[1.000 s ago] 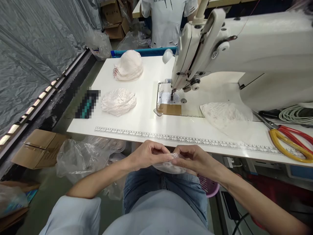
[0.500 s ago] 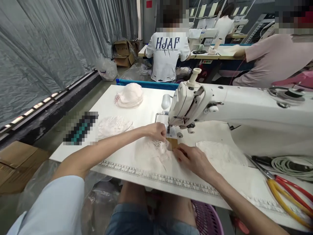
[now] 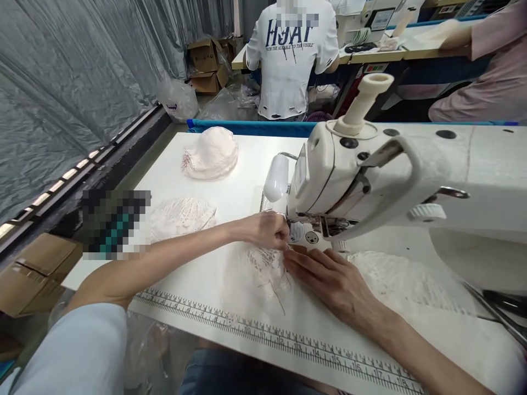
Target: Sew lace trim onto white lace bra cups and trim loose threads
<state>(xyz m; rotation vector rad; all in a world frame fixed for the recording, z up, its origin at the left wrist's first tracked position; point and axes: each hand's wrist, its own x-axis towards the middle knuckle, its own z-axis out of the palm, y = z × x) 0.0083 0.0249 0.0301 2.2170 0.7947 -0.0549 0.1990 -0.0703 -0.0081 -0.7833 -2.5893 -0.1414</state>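
Centrally, the lace piece [image 3: 261, 274] was pinched at its upper edge by the left hand [image 3: 268, 230], bulk spread lower-left; the right hand [image 3: 333, 282] was laid alongside, fingers together, grip unclear.

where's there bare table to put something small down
Bare tabletop lies between the pale bundle and the sewing machine. Another strip lies between the left forearm and the printed ruler, left of the handled lace. It's crowded beside the machine, where the left hand and right hand meet at that lace.
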